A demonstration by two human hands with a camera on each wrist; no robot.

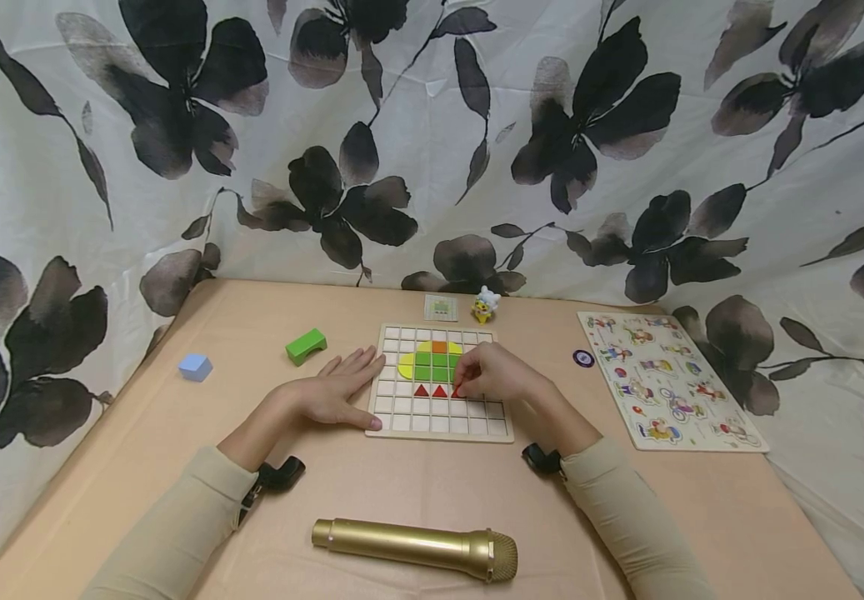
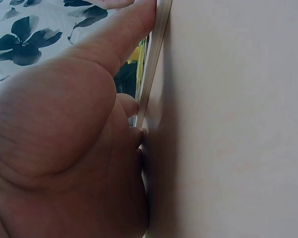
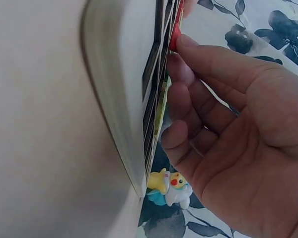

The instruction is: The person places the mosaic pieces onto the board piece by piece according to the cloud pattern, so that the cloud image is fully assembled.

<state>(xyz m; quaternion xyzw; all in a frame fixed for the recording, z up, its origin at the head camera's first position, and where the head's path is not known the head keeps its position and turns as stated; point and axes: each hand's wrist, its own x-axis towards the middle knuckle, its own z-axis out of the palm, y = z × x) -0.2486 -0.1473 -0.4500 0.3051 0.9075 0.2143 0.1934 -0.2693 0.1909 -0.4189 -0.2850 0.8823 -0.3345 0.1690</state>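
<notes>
Gold microphone lies nearest me on the tan table. Beyond it, wooden grid board: my left hand rests flat, fingers straight, against its left edge; my right hand pinches a red triangle piece beside two seated red triangles. Farther: green block, blue block, picture puzzle, small figurine.

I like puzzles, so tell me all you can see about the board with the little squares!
The grid board is a flat, pale, wood-looking square tray of small cells, lying flat on the tan table. Mid-board sit green squares, an orange square on top, yellow curved pieces at the sides and red triangles below. The left hand rests flat against its left edge; the right hand pinches a red piece at a cell.
</notes>
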